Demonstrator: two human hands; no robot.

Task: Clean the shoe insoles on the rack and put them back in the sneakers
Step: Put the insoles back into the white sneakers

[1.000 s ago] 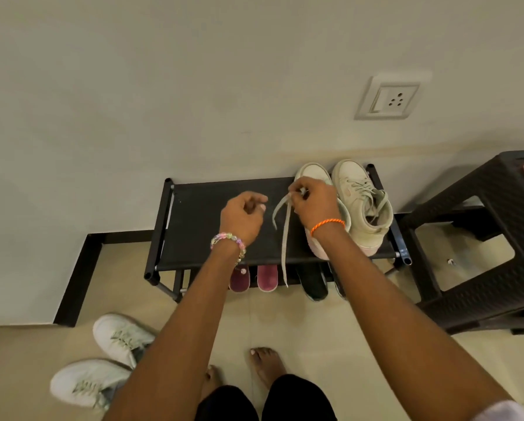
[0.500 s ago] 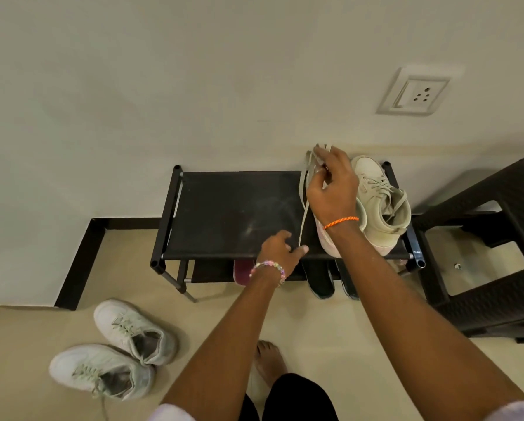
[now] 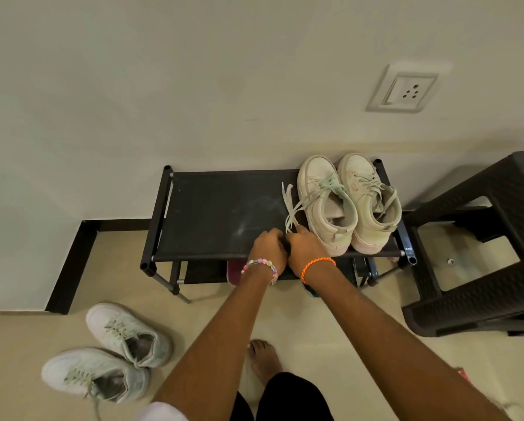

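Observation:
Two cream sneakers stand side by side at the right end of the black shoe rack's top shelf (image 3: 212, 205), the left sneaker (image 3: 321, 205) next to the right sneaker (image 3: 371, 202). A pale insole (image 3: 335, 212) shows inside the left one. Its loose shoelace (image 3: 289, 208) trails across the shelf toward the front edge. My right hand (image 3: 307, 246) pinches the lace ends there. My left hand (image 3: 267, 247) presses against it with curled fingers on the same lace ends. The fingertips of both hands are hidden.
A pair of white sneakers (image 3: 127, 335) lies on the floor at the left. A dark plastic stool (image 3: 482, 253) stands close to the rack's right end. Pink shoes (image 3: 233, 273) sit on the lower shelf. My bare foot (image 3: 263, 357) is below the rack.
My right hand came down from the left sneaker's toe to the shelf's front edge, drawing the lace with it. My left hand moved right to meet it. The left sneaker now rests flat.

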